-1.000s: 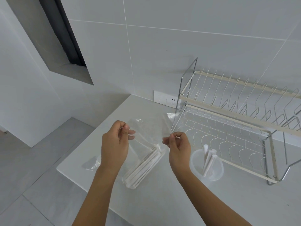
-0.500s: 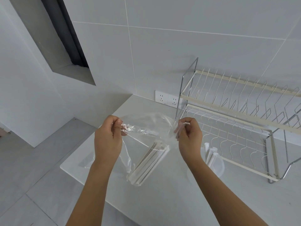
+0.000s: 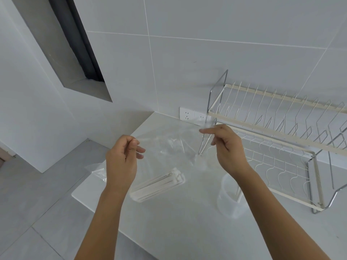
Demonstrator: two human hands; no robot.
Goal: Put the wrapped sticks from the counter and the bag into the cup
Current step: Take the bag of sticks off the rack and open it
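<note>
Sticks (image 3: 157,184), wrapped in white paper, lie bundled side by side inside a clear plastic bag (image 3: 169,147). The bundle sits low in the bag, below and between the two sets of fingers, and appears to rest on or just above the white worktop (image 3: 169,222); contact cannot be confirmed. The wrappers are long, thin and flat-ended, packed tightly in parallel.

The bag is held up by its top edge. The left hand (image 3: 122,162) has thumb and forefinger pinched together on the film at one side of the mouth. The right hand (image 3: 225,149) pinches the opposite side, with its forefinger extended; the film there is too transparent and blurred to show exactly where the fingers close on it. Holding the two sides apart probably serves to spread the mouth, so that the bundle can be reached or tipped out.

A translucent cup (image 3: 232,201) stands on the worktop below the right wrist, partly hidden by the forearm. Something pale stands inside it, likely sticks already placed.

A wire dish rack (image 3: 281,139) stands beyond the right fingers, against the tiled wall. A wall socket (image 3: 187,115) is just behind the bag. Crumpled clear film (image 3: 97,171) lies left of the left wrist.
</note>
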